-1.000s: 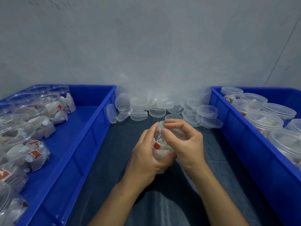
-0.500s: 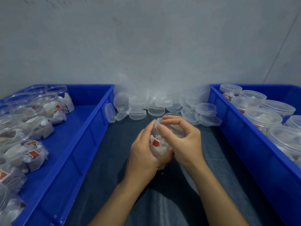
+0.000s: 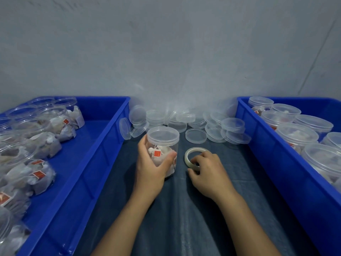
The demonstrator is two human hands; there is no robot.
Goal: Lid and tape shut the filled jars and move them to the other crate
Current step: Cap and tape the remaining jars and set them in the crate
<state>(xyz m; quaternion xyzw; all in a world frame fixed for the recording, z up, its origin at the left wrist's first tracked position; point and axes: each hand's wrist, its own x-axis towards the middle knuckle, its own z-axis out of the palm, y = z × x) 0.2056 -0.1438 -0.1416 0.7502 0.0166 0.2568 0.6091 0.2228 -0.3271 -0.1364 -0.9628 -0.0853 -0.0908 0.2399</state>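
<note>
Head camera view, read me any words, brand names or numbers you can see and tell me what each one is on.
No text can be read.
Red tag inside the jar the left hand holds: any print too small to read.
Red tags in the left crate's jars: blurred.
Tape roll under the right hand, loose lids, crates: no markings show.

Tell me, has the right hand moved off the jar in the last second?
Yes. The right hand has left the jar and dropped right toward the right crate, now grasping the tape roll on the cloth.
</note>
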